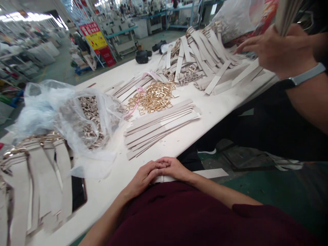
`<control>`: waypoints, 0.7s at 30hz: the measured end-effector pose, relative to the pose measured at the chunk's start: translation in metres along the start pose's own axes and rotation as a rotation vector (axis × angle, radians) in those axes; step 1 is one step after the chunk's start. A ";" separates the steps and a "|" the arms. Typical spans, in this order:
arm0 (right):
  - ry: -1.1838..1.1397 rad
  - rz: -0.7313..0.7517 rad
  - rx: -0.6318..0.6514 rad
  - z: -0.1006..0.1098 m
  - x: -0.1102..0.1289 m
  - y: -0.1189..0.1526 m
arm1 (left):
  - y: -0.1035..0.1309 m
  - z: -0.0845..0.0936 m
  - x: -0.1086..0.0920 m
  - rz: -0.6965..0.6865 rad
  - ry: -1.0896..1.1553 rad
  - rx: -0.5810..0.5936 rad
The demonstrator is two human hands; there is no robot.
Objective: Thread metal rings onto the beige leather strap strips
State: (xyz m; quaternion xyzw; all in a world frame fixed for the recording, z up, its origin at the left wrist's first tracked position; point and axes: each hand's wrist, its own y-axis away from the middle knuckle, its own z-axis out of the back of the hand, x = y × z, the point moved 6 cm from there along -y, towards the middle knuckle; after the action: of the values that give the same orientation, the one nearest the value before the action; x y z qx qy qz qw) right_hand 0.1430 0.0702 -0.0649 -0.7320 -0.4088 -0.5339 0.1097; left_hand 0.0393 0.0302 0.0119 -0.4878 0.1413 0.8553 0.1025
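Observation:
At the table's near edge, my left hand [144, 177] and my right hand [176, 168] meet above my lap, fingers curled and overlapping. A pale grey-beige strap [214, 173] passes under them, its free end sticking out to the right beyond my right wrist. The fingers close over its other part, where a narrow band crosses the strap; the exact grip is partly hidden. Just beyond my hands lies a stack of flat straps [153, 133]. Behind it is a heap of gold buckles [155, 97].
A clear plastic bag [102, 116] of small loops stands left on the white table [102, 186]. Buckled straps [46, 174] partly cover a phone [79, 193]. More straps [202, 48] are piled at the back. A co-worker's hand [282, 51] holds a strap bundle at right.

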 end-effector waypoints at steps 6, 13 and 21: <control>0.028 -0.035 -0.102 0.001 0.003 0.001 | -0.001 -0.002 0.002 -0.018 -0.088 0.012; 0.033 -0.061 -0.090 0.002 0.005 0.004 | -0.002 -0.006 0.008 0.030 -0.097 -0.019; 0.210 -0.203 -0.002 0.007 0.006 0.015 | 0.004 -0.002 0.011 0.102 -0.081 -0.015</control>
State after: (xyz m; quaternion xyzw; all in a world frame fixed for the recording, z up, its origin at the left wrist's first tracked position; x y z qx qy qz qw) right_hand 0.1589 0.0674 -0.0582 -0.6273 -0.4665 -0.6160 0.0967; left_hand 0.0344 0.0264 0.0023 -0.4459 0.1553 0.8794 0.0607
